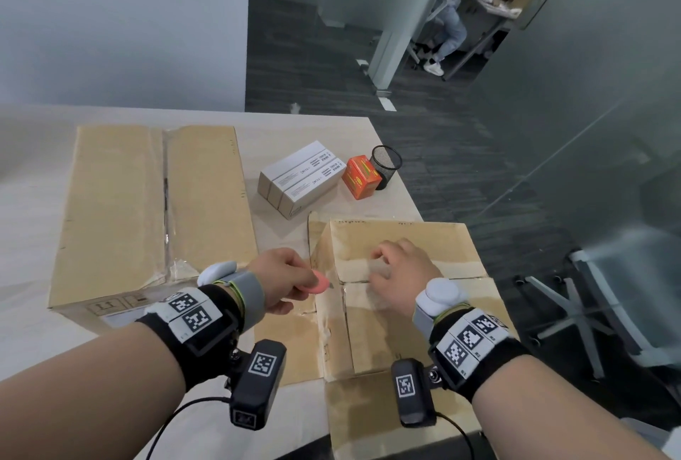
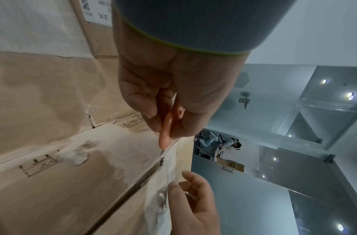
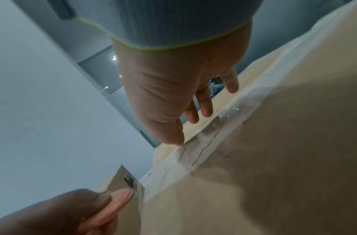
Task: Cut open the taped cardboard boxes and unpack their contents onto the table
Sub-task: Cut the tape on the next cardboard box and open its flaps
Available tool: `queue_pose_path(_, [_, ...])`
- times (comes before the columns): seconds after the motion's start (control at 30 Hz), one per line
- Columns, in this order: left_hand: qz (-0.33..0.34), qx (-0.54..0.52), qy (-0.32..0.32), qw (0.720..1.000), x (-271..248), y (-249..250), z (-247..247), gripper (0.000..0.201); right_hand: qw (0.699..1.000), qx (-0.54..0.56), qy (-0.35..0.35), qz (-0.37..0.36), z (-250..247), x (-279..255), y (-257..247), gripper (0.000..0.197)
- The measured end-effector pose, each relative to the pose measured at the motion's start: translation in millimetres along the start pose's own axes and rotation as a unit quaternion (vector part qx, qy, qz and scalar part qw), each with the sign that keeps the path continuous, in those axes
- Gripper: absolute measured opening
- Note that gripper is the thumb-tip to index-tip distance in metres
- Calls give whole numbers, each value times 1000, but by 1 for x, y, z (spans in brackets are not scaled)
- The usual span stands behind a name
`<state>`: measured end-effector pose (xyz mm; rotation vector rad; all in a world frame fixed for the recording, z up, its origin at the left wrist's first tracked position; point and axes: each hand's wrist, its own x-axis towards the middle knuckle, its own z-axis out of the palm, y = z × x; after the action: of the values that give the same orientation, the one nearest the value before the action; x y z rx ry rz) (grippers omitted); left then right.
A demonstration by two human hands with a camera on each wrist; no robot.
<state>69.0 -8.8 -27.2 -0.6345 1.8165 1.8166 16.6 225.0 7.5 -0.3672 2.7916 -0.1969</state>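
**Blade at the seam end, free hand steadying the lid**

I have my left hand [image 1: 283, 281] pinching the small pink box cutter [image 1: 320, 283], thumb and curled fingers tight round its body so only the tip pokes out. In the left wrist view that tip sits right at the clear tape [image 2: 163, 160] where it wraps over the left end of the near cardboard box [image 1: 412, 308]. I hold it low and at the edge, I judge, because the cut is easiest to start where the tape bridges the gap between the flaps.

My right hand [image 1: 400, 277] rests on top of the same box, over the taped seam, fingers loosely bent and spread, gripping nothing; the right wrist view shows the fingertips [image 3: 178, 139] touching the tape. That weight keeps the box from sliding as the blade pulls, and it stays to the right of the cutter, out of the blade's start.

The box sits at the near right corner of the table [image 1: 33, 172], partly overhanging. To its left lies the larger cardboard box [image 1: 147, 209], its centre seam under wrinkled tape. Farther off stand three white cartons [image 1: 300, 177], an orange carton [image 1: 360, 176] and a black mesh pen cup [image 1: 386, 164], seemingly items set out already.

The risk I see: the seam runs toward my right fingers.
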Motion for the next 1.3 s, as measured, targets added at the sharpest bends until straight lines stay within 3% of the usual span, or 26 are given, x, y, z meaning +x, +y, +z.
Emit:
queue_pose_path(0.1, [6,-12,24,1000,2,-3,3,22,995,-80,-2,-53,-7,5,-5,46])
queue_pose_path(0.3, [6,-28,57,998,4,-10,2,15,966,-182,-146,-114,-15,27,-14,83])
queue_pose_path(0.47, [3,-31,81,996,4,-16,3,16,950,-248,-149,-114,-18,35,-20,97])
queue_pose_path(0.87, [27,-110,110,987,9,-7,19,14,970,-184,-114,-110,-8,26,-27,86])
queue_pose_path(1.3, [-6,-144,41,989,15,-16,33,16,976,-156,-116,-101,-10,19,-25,86])
